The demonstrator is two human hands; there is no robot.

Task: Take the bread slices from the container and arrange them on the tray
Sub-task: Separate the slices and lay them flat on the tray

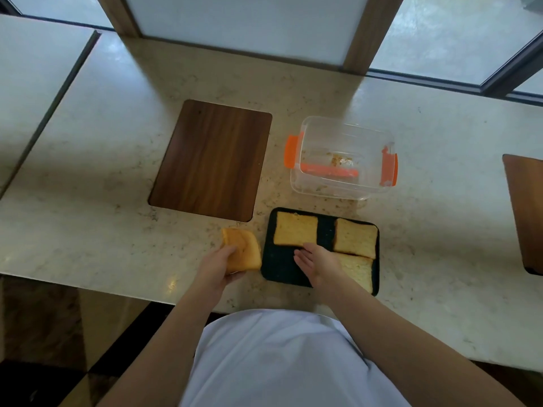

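Marble surface [117,177]: container [340,160] emptied; tray [279,268] held three slices; left hand [219,265] pinched the fourth slice [244,251]; right hand [318,264] spread flat.

Three golden square bread slices [296,229] lie on the black rectangular tray [279,268]. Right hand [318,264] flat, fingers spread, over tray's near-left area. Left hand [219,267] grips a folded bread slice [245,249] beside the tray — over the pale marble counter [102,230]. Clear plastic container with orange clips [342,158] behind — only crumbs inside.
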